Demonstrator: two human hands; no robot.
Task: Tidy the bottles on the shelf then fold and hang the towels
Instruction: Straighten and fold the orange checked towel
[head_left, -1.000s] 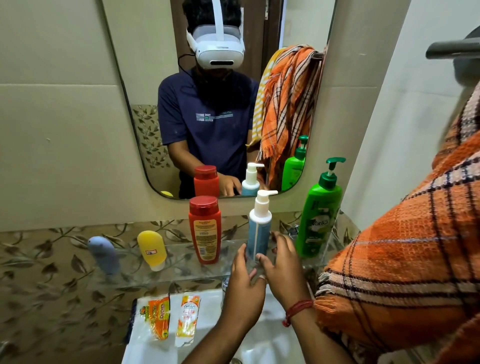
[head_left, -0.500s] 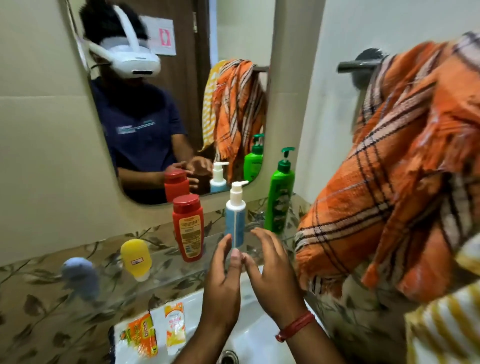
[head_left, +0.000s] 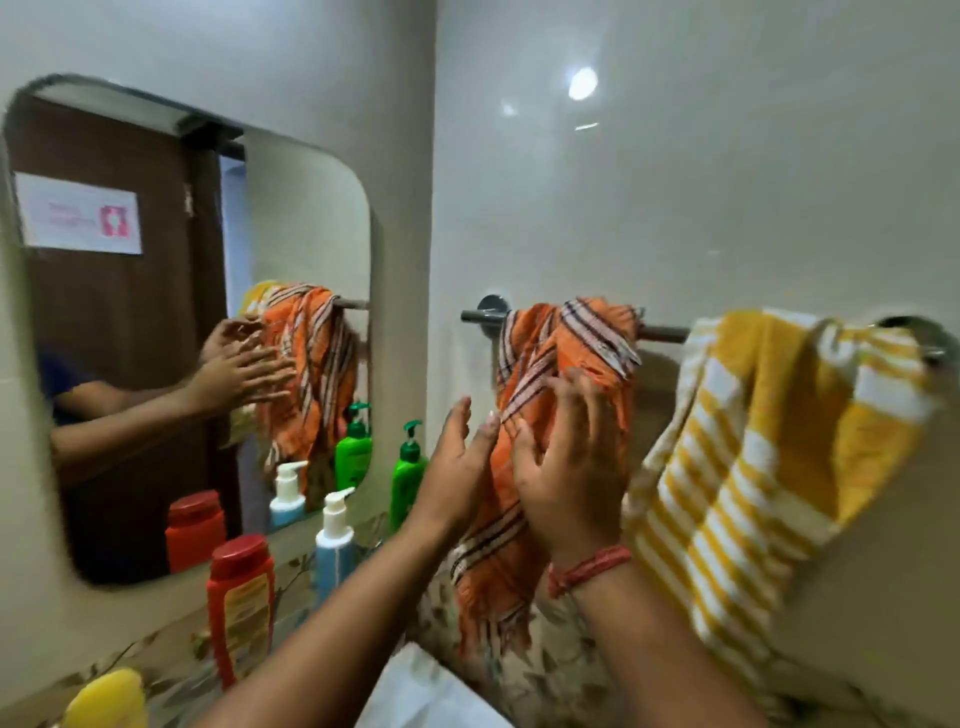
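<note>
**Bottles looked sorted, hands were going for the orange towel**

So at this point both hands were up at the towel bar (head_left: 662, 332). The left hand (head_left: 457, 467) was held flat with its fingers straight, just beside the left edge of the orange plaid towel (head_left: 556, 332), not gripping anything as far as I could tell. The right hand (head_left: 569, 467) was spread across the front of the same towel with fingers splayed, touching or nearly touching the cloth, no pinch visible.

That towel was bunched and twisted over the bar rather than draped flat, so my guess is it needed to come off for folding. The yellow striped towel (head_left: 769, 441) hung crooked further right on the same bar, one corner hooked up near the far bracket, so it needed the same treatment.

Down on the shelf the red bottle (head_left: 240, 613), the blue pump bottle (head_left: 335, 545) and the green pump bottle (head_left: 409, 467) stood upright in a row under the mirror (head_left: 130, 415), with a yellow bottle (head_left: 106, 699) at the bottom edge. Looked like the bottle half was basically done.
</note>
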